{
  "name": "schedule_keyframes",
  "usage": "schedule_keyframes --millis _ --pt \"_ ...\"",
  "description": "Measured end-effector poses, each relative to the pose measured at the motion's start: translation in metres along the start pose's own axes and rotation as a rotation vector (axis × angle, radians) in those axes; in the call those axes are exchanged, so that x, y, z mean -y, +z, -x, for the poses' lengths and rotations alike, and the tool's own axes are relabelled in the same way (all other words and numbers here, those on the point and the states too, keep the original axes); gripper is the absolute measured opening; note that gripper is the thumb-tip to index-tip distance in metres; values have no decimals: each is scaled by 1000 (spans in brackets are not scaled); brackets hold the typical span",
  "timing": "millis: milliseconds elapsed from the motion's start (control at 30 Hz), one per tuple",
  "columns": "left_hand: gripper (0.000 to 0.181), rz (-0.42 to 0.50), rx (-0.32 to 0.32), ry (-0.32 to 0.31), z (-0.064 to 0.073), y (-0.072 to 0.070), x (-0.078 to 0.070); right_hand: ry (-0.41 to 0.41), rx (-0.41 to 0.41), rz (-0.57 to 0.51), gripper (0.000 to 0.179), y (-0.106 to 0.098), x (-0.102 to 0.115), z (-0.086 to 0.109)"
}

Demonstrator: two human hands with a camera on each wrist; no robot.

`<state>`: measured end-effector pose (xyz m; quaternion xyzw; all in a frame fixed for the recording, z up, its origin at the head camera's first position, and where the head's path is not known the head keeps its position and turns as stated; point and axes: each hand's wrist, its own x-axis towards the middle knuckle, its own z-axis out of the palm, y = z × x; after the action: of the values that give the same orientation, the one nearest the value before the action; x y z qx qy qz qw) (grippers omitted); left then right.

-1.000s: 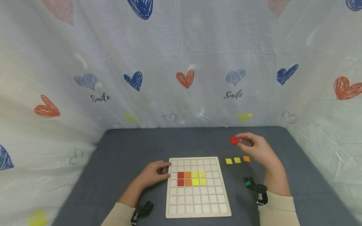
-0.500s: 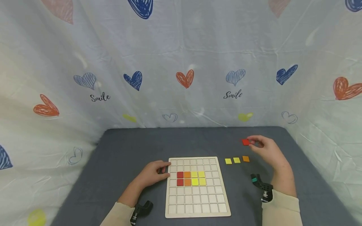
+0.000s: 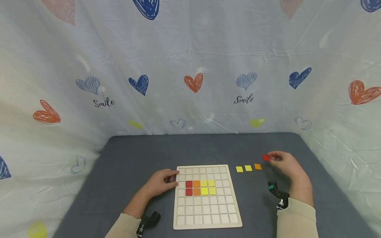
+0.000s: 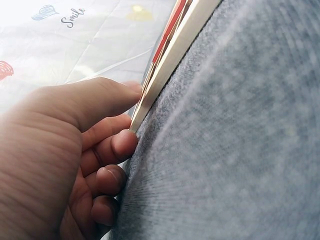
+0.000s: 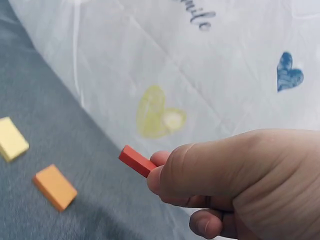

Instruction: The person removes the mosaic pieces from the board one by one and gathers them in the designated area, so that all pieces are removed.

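A pale wooden grid board [image 3: 207, 210] lies flat on the dark table. Two red, two orange and several yellow tiles [image 3: 204, 191] fill two adjoining rows of its cells. At its left edge rests my left hand [image 3: 162, 183], thumb and index fingertips against the rim. The left wrist view shows that thumb [image 4: 112, 100] on the board's edge [image 4: 160, 80], the other fingers loosely bent. Beyond the board to the right, my right hand [image 3: 287, 164] pinches a red tile [image 5: 136, 161] between thumb and fingers, raised over the table. An orange tile [image 5: 55, 187] lies close by.
Two loose yellow tiles [image 3: 248, 168] lie in a row with the orange one, right of the board's far corner. A white curtain [image 3: 166, 49] printed with hearts hangs along the back and sides of the table [image 3: 143, 148]. Each wrist wears a black camera mount [image 3: 279, 195].
My right hand has carried the red tile rightward and then down towards the row's right end, past the orange tile. The left hand and the board have stayed in place.
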<state>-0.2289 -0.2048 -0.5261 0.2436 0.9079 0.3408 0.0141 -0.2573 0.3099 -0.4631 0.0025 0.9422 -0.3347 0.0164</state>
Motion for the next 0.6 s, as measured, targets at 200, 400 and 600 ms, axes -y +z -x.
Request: schedule_keyframes --millis 200,400,600 --pt "42 2 -3 -1 1 -1 -1 2 32 -20 34 7 -21 -2" --pt "42 2 -7 0 0 0 0 7 40 -42 32 15 -36 -4" --pt "42 17 -9 1 0 0 2 8 37 -42 32 17 -40 -5"
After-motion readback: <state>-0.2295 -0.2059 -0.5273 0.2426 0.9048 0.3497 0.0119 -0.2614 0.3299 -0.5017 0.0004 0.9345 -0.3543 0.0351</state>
